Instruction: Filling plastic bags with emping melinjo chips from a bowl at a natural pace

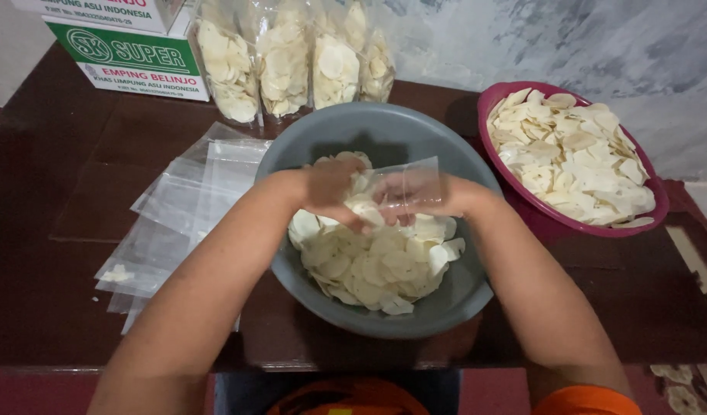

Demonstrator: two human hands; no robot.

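**Hands at the grey basin of pale chips**

Flat clear plastic bags (176, 207) lie spread at the left of the dark worktop (53, 292). Over the round grey plastic basin (445, 307) of pale chips (369, 269), the left hand (334, 188) is curled around chips at the mouth of a small clear plastic bag (403, 184), which the right hand (434, 196) grips. A maroon bowl (592, 227) of chips stands at the right.

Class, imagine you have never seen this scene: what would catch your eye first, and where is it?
At the centre, a round grey plastic basin heaped with pale flat chips draws the eye, with the left hand and right hand over it holding a clear plastic bag. To its right sits a round magenta bowl of chips; behind stand filled clear bags.
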